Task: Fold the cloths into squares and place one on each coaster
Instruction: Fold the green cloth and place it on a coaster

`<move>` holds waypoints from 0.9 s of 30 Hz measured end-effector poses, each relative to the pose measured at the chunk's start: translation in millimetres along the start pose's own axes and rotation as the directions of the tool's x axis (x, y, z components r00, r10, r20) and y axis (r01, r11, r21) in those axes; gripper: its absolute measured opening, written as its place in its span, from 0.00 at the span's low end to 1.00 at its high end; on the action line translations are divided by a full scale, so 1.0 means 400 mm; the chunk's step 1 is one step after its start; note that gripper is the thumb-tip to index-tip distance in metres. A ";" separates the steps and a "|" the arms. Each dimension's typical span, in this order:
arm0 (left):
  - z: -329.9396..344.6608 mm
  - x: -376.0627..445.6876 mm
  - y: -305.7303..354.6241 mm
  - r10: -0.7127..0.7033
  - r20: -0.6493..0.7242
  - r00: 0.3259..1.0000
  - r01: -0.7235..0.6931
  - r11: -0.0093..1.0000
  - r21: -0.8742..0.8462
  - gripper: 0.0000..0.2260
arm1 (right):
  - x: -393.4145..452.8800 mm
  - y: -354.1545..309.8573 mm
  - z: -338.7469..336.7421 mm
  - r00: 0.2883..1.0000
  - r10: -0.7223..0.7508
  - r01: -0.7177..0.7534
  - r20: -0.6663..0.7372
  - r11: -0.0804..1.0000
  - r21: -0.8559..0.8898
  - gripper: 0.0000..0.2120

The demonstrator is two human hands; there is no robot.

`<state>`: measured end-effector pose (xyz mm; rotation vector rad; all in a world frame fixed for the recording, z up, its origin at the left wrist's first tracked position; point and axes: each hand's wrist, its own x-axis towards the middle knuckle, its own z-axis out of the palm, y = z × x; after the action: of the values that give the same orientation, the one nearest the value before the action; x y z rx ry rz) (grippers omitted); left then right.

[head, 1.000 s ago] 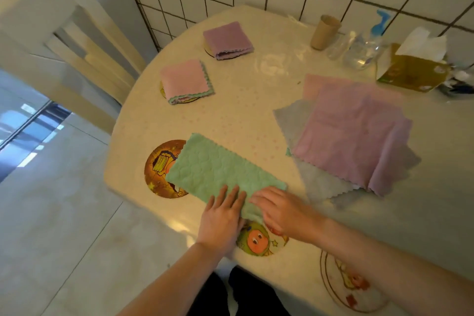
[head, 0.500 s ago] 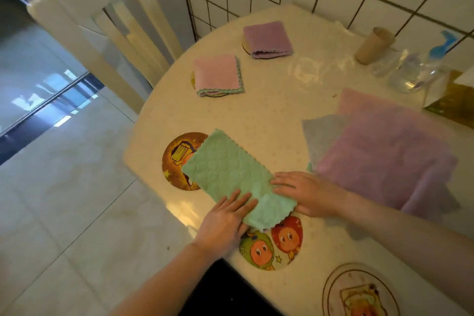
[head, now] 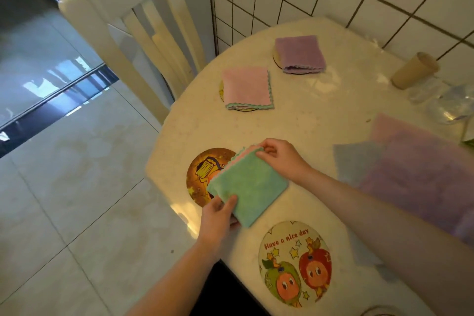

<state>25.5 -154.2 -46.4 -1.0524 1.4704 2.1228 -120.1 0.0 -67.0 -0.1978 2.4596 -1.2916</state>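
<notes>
Head view, looking down at round table (head: 320, 120) beside tiled wall. Green cloth (head: 247, 186) is folded to a rough square w/ pink layer showing at scalloped far edge; it sits at table's near-left, partly over the brown picture coaster (head: 202, 177), not centred on it. Left hand (head: 218, 215) grips cloth's near corner, thumb on top, fingers curled under. Right hand (head: 280, 158) pinches far corner at the scalloped edge, fingers bent.

Fruit coaster (head: 295, 264) w/ "Have a nice day" lies near front edge, nothing on it, just apart from green cloth. Pink folded cloth (head: 245, 88) sits on a coaster, only coaster's rim visible. Purple folded cloth (head: 300, 54) likewise on a coaster further back, near wall.

Unfolded cloths (head: 410, 177) (lilac over grey-blue, pink behind) lie stacked flat at right. Paper cup (head: 413, 70) on its side by wall; clear bottle (head: 451, 105) next to it, blurred. White chair (head: 133, 33) stands at table's left.
</notes>
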 end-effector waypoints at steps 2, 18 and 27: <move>-0.085 0.079 0.039 -0.073 -0.060 0.996 0.067 0.994 -0.083 0.09 | 0.120 -0.036 0.111 0.995 0.037 -0.026 0.097 0.994 -0.110 0.06; -0.062 0.102 -0.002 0.096 -0.237 0.967 0.011 0.910 0.414 0.12 | 0.149 -0.046 0.125 0.999 0.052 -0.044 0.004 0.874 -0.485 0.09; -0.060 0.087 -0.021 0.190 -0.271 0.943 0.009 0.804 0.595 0.10 | 0.148 -0.069 0.118 0.978 0.087 0.001 0.188 0.906 -0.423 0.20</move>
<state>17.0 -176.8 -81.9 -1.1112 2.1837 1.3985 -158.6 -69.0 -83.4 -0.3616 2.5132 -0.6641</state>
